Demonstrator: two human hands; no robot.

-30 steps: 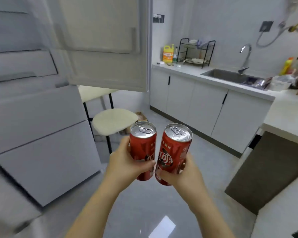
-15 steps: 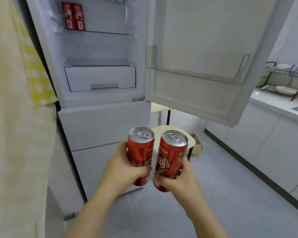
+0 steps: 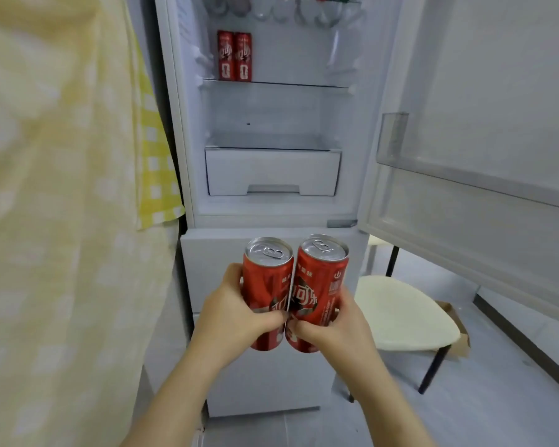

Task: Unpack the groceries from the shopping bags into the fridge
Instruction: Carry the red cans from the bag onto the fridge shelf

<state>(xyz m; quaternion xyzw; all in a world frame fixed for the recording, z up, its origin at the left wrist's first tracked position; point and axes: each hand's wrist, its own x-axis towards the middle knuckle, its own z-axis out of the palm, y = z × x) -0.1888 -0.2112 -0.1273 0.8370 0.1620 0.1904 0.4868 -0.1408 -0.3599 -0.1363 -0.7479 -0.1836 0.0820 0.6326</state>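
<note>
I hold two red soda cans upright and side by side, touching, in front of the open white fridge [image 3: 271,204]. My left hand [image 3: 233,317] grips the left can [image 3: 265,282]. My right hand [image 3: 336,327] grips the right can [image 3: 320,279]. Both cans are at the height of the fridge's lower drawer fronts. Inside, two more red cans [image 3: 234,56] stand at the left of a glass shelf [image 3: 288,83]. Below that shelf is an empty compartment and a white crisper drawer [image 3: 271,171].
The fridge door [image 3: 481,140] stands open to the right, with a clear door bin [image 3: 400,140]. A cream-seated stool [image 3: 400,314] and a cardboard box [image 3: 459,327] sit on the floor to the right. A yellow checked cloth [image 3: 62,188] hangs close on the left.
My view has turned left from the kitchen counter to face the fridge interior squarely. The two cans have come together until they touch; both hands keep their grip.
</note>
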